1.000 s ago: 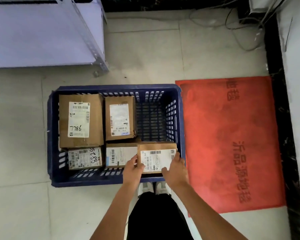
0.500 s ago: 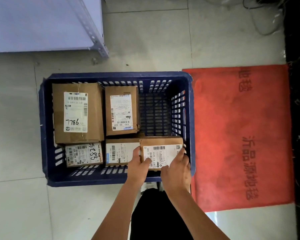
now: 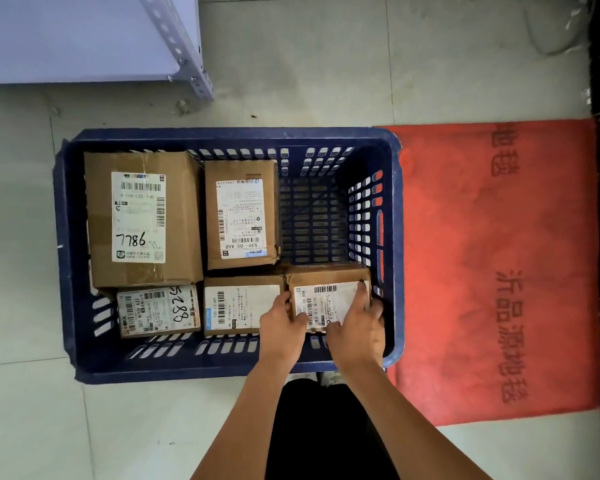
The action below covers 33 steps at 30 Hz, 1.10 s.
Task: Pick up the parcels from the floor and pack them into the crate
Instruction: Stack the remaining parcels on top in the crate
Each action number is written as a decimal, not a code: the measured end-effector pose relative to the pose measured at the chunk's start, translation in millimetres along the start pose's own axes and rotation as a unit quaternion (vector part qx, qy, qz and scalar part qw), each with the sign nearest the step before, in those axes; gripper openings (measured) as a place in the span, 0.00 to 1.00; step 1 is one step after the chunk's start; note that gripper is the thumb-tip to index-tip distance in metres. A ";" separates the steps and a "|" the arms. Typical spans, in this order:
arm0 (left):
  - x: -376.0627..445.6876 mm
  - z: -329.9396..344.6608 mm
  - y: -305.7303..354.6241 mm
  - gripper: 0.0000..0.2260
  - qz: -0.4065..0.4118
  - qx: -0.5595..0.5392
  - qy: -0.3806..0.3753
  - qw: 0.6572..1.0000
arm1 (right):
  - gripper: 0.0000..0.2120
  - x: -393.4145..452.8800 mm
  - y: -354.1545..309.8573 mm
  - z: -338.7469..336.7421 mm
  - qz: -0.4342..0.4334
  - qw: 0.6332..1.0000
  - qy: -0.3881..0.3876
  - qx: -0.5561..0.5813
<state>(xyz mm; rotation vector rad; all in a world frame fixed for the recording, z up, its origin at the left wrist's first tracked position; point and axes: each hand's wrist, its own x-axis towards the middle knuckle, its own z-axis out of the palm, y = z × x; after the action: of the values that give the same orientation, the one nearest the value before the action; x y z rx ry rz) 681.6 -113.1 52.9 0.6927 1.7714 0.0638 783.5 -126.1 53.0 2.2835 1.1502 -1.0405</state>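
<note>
a: where the blue plastic crate (image 3: pixel 229 367) sits on the tiled floor (image 3: pixel 32 427), what are the hands doing?

b: both reach into its near right corner. the left hand (image 3: pixel 280 325) grips the left edge of a small brown parcel (image 3: pixel 326 277), and the right hand (image 3: pixel 355 327) grips its right edge, fingers (image 3: pixel 361 289) curled over the white label. the parcel is inside the crate, close to the right wall; whether it rests on the bottom i cannot tell.

a: and the other parcels?

b: four more lie in the crate, labels up. a large box marked 7786 (image 3: pixel 141 220) fills the far left; a medium box (image 3: pixel 241 214) lies just beside it. along the near wall sit a small parcel marked 5289 (image 3: pixel 158 311) and a flat parcel (image 3: pixel 238 308), which touches the held one.

a: anything around the crate?

b: a red mat (image 3: pixel 499 271) with printed characters lies beside it on the right, and a grey metal shelf (image 3: pixel 84 36) stands at the far left.
</note>
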 end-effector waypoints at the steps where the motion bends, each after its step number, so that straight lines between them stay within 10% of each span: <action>1: 0.1 1.4 -0.4 0.18 0.002 0.000 -0.007 1.000 | 0.38 0.1 0.2 2.2 -0.003 1.000 0.004 -0.004; 11: 14.7 18.4 9.5 0.18 -0.002 0.061 -0.006 0.998 | 0.41 3.2 -4.1 17.4 -0.030 0.990 -0.036 -0.135; 15: 19.1 21.4 6.4 0.18 -0.021 0.038 -0.010 0.999 | 0.41 17.0 -9.9 11.1 -0.170 0.965 0.101 -0.171; 19: 27.0 18.2 2.0 0.16 -0.051 -0.035 -0.029 0.998 | 0.42 56.7 -17.1 -4.4 -0.286 0.929 -0.001 -0.234; 33: 28.9 17.6 -2.9 0.19 -0.089 -0.110 -0.043 0.989 | 0.38 3.7 21.4 9.0 -0.054 0.995 -0.012 0.081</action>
<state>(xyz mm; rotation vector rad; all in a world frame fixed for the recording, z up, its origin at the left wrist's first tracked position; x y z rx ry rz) 691.8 -106.9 21.1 0.3703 1.7044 0.1045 798.1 -142.4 44.5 2.3446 1.2324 -1.2402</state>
